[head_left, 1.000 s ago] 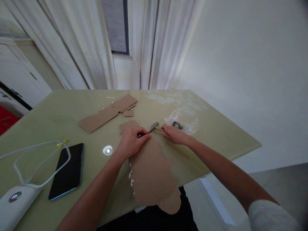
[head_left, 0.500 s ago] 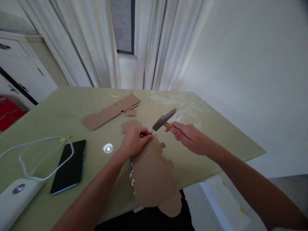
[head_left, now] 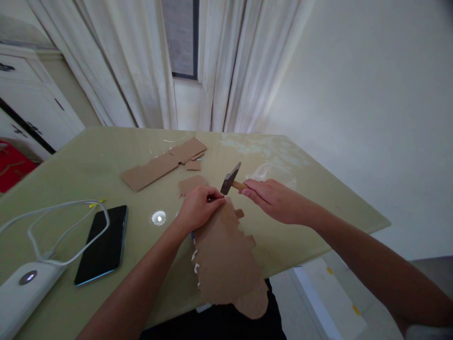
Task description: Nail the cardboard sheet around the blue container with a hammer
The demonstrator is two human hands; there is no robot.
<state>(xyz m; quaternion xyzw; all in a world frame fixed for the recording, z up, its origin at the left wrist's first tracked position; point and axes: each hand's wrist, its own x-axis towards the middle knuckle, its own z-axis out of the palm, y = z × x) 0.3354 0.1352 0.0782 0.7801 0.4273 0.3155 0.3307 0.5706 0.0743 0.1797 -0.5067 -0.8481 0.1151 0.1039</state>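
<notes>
My right hand (head_left: pixel 274 200) is wrapped round the wooden handle of a hammer (head_left: pixel 230 179). Its dark metal head is tilted, and the lower end sits right by my left fingertips. My left hand (head_left: pixel 198 208) is closed in a pinch at the top edge of a cut cardboard piece (head_left: pixel 226 255). A thin dark nail (head_left: pixel 223 195) shows just past those fingers, under the hammer head. The cardboard has ragged tabs on its right side and white blobs along its left edge. Its lower end juts over the table edge above my lap.
On the table (head_left: pixel 300 241) lie a long cardboard strip (head_left: pixel 155 167) and a smaller cardboard scrap (head_left: pixel 192 184). Left of my arm are a black tablet (head_left: pixel 102 248), a looped white cable (head_left: pixel 72 203), a white device (head_left: pixel 30 295) and a small round shiny disc (head_left: pixel 158 217).
The hammer has swung down and left, its head now at the nail by my left fingers. My right hand moved slightly left with it. My left hand and the cardboard stayed put.
</notes>
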